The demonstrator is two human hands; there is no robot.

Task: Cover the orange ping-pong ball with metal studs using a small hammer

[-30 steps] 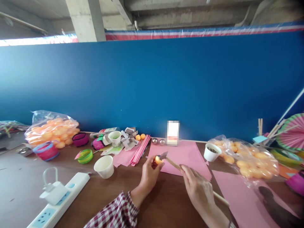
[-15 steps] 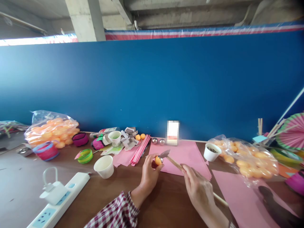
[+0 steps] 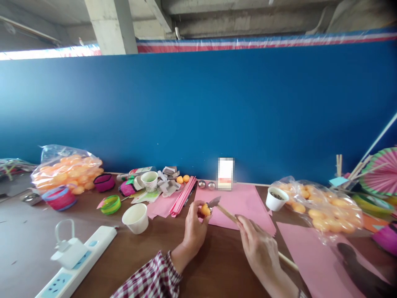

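Note:
My left hand [image 3: 194, 229] pinches a small orange ball [image 3: 205, 210] between thumb and fingers, just above the brown table [image 3: 130, 256]. My right hand [image 3: 259, 248] grips the wooden handle of a small hammer [image 3: 223, 212]. The hammer's metal head rests against the top of the ball. A pink paper sheet [image 3: 245, 203] lies under and behind the ball. My left sleeve is red-and-white plaid.
A white paper cup [image 3: 135, 218], a white power strip [image 3: 77, 265] with a plugged charger and a green ring [image 3: 111, 204] lie to the left. Bags of orange balls [image 3: 65, 169] [image 3: 325, 209] sit at both sides. A cup [image 3: 275, 198] with dark contents stands right. A blue wall rises behind.
The hammer head rose slightly off the ball and has come back down onto it. My left hand shifted the ball a little; the right hand barely moved.

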